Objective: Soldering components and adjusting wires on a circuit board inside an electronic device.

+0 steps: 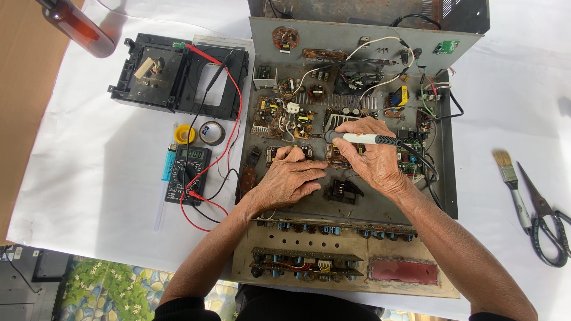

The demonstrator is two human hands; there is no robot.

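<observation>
Head view: right hand point(373, 156) closed around a white-and-black pen-shaped soldering iron point(361, 138), tip down on a small brown circuit board point(339, 156) mid-way inside the open grey metal chassis point(447, 178), left hand point(291, 180) loosely curled, empty, fingertips resting just left of that board, black multimeter point(188, 173) with red leads on the white-covered desk point(89, 166).

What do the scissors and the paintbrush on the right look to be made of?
The scissors: dull grey blades, likely steel, with dark loop handles, perhaps coated. The paintbrush: pale bristles, shiny metal ferrule, and a grey handle whose material I cannot tell.
</observation>
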